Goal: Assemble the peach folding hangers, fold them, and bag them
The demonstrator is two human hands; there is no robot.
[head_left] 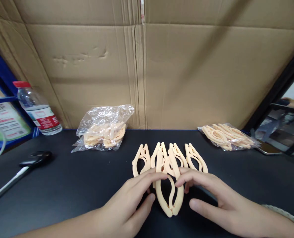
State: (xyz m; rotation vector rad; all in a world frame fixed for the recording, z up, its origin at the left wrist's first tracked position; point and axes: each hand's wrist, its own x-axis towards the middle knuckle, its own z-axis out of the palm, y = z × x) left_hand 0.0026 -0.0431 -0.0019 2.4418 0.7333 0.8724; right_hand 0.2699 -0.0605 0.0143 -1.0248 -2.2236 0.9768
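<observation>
A peach-coloured plastic folding hanger (178, 201), folded up, is between my two hands, its joined end pointing down toward me. My left hand (134, 195) has its fingers on the hanger's left side, with the index finger reaching across the upper part and the thumb apart from it. On the other side, my right hand (211, 195) touches the right arm of the hanger with its fingertips; its thumb is spread away. Just behind stand or lie several matching folded hangers in a row, among them a left one (134, 164) and a right one (204, 164); my hands partly hide them.
Against the cardboard wall (211, 72) lie a clear bag of hangers (107, 132) at left and another bag of hangers (227, 136) at right. A water bottle (42, 115) stands far left, near a black plug with a white cable (35, 159). A phone-like slab (269, 149) lies right.
</observation>
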